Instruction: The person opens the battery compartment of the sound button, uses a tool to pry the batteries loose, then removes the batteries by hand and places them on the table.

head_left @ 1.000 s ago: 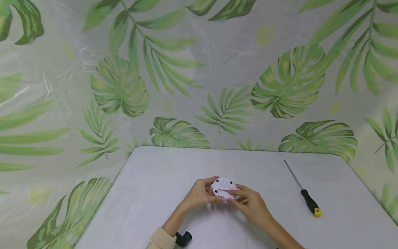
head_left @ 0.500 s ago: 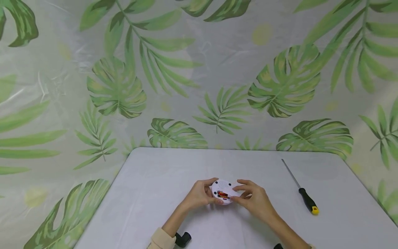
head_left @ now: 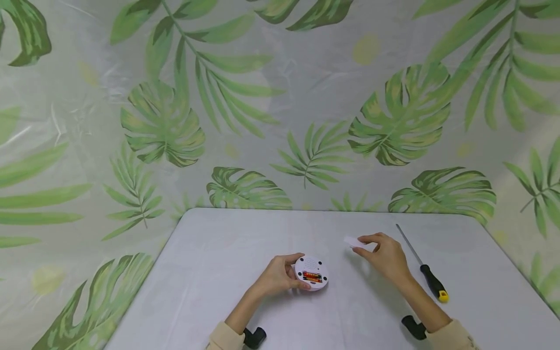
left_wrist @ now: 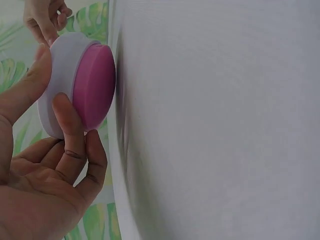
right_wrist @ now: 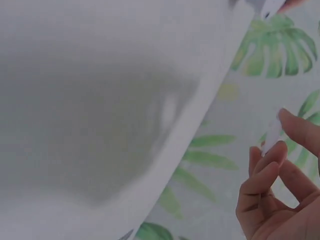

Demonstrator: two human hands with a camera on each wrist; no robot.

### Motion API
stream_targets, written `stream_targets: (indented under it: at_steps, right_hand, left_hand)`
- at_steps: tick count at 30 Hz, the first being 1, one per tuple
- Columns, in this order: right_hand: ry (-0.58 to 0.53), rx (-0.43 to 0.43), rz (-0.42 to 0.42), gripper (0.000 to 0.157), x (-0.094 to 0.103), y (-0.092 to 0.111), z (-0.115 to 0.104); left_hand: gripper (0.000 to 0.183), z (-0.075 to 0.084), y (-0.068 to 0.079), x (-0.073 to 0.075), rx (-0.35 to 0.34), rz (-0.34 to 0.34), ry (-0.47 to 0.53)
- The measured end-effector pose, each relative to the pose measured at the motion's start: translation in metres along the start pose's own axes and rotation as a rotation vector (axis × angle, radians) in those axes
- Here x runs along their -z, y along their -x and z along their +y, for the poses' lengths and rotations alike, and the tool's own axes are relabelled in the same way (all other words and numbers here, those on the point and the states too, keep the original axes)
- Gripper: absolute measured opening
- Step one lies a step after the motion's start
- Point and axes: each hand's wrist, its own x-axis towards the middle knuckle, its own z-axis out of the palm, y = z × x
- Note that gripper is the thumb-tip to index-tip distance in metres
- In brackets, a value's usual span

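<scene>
My left hand (head_left: 274,277) grips a round white push-button device (head_left: 311,263) by its rim, underside up toward the head camera. Several dark feet and speaker holes show on that underside. Its battery compartment is uncovered, with red-and-orange batteries (head_left: 312,277) inside. In the left wrist view, a pink dome (left_wrist: 95,87) forms the device's other face, close to the table. Off to the right, above the table, my right hand (head_left: 388,258) pinches a small white battery cover (head_left: 351,241) between thumb and fingers. The right wrist view shows the cover (right_wrist: 272,135) edge-on.
A screwdriver (head_left: 430,279) with a black and yellow handle lies on the white table (head_left: 236,233), right of my right hand. Behind the table hangs a leaf-patterned sheet (head_left: 315,97). Black camera mounts (head_left: 413,327) sit at both wrists.
The battery cover has come off the device, baring the batteries. My right hand has carried it away to the right and slightly farther back. My left hand keeps hold of the device.
</scene>
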Motion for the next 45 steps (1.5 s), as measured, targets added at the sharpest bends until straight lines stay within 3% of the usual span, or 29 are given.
stream_targets:
  at_steps: [6, 12, 19, 23, 31, 45]
  right_hand:
    - [0.088, -0.072, -0.032, 0.036, 0.014, -0.032, 0.026]
    - [0.171, -0.208, -0.042, 0.041, 0.026, -0.063, 0.057]
    - [0.292, -0.352, -0.068, 0.038, 0.023, -0.077, 0.090]
    - [0.324, -0.348, -0.041, 0.030, 0.019, -0.076, 0.100]
    - [0.358, -0.306, -0.008, 0.032, 0.013, -0.079, 0.108]
    - [0.363, -0.311, -0.100, 0.039, 0.018, -0.075, 0.106]
  left_hand:
    - [0.081, 0.000, 0.001, 0.002, 0.016, -0.020, 0.013]
    - [0.083, 0.000, 0.001, 0.003, 0.037, -0.030, 0.027]
    - [0.082, 0.000, 0.001, 0.004, 0.052, -0.052, 0.070]
    - [0.083, 0.000, 0.001, 0.004, 0.057, -0.068, 0.082]
    - [0.086, -0.001, 0.002, 0.006, 0.072, -0.065, 0.060]
    - [0.092, -0.001, 0.003, 0.008, 0.078, -0.085, 0.049]
